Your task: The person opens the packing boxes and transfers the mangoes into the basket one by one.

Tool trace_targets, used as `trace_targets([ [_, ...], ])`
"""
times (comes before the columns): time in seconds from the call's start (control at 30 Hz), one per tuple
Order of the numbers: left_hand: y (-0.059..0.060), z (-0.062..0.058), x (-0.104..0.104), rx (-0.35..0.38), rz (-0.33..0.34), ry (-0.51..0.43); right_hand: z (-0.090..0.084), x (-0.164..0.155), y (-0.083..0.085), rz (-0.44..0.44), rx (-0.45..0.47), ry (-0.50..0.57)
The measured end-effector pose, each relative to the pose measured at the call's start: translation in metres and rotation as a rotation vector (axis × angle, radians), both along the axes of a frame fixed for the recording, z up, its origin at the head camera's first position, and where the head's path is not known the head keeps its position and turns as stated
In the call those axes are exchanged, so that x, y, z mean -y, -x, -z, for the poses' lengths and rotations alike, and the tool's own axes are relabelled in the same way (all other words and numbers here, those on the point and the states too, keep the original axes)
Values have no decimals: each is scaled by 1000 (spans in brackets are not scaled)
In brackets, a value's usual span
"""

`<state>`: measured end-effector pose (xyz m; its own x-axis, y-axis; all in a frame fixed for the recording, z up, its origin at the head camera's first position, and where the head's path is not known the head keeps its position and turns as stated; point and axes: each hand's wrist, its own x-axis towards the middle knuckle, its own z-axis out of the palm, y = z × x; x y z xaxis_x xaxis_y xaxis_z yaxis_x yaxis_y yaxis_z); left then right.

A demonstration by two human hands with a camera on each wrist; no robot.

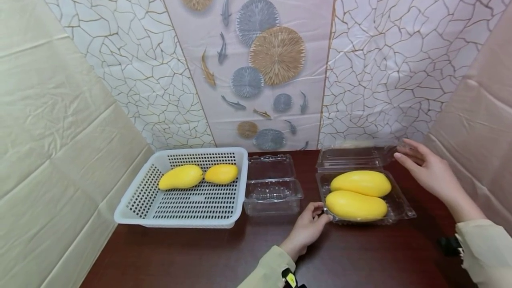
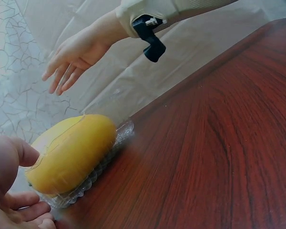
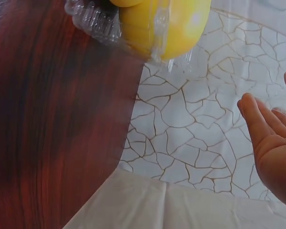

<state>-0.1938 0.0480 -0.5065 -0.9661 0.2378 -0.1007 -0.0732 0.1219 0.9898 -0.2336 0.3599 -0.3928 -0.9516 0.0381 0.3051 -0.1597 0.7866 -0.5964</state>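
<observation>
A clear plastic clamshell box point(image 1: 402, 206) with its lid point(image 1: 350, 158) raised at the back stands on the right of the table. Two large yellow mangoes lie in it, the rear mango point(image 1: 361, 183) behind the front mango point(image 1: 356, 205). My left hand point(image 1: 309, 226) holds the box's front left corner, thumb and fingers on either side, as the left wrist view shows around the mango point(image 2: 78, 155). My right hand point(image 1: 430, 168) is beside the lid's right end, fingers extended and apart from the thumb; in the right wrist view the fingers point(image 3: 260, 117) look straight. Contact with the see-through lid is unclear.
A white perforated basket point(image 1: 132, 208) on the left holds two smaller mangoes, one longer point(image 1: 182, 177) and one shorter point(image 1: 221, 174). Between basket and filled box stands another clear clamshell box point(image 1: 272, 206), lid up. Patterned cloth walls point(image 1: 372, 101) border the dark wooden table point(image 1: 192, 257).
</observation>
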Motion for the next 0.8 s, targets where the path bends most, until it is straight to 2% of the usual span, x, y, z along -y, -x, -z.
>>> trace_targets([
  [0.23, 0, 0, 0, 11, 2, 12, 1, 5, 13, -31, 95, 25],
  [0.47, 1, 1, 0, 0, 0, 8, 10, 7, 22, -116, 279, 35],
  [0.6, 1, 2, 0, -4, 4, 2, 16, 7, 25, -120, 358, 17],
  [0.8, 2, 2, 0, -9, 3, -1, 16, 8, 31, -128, 429, 7],
])
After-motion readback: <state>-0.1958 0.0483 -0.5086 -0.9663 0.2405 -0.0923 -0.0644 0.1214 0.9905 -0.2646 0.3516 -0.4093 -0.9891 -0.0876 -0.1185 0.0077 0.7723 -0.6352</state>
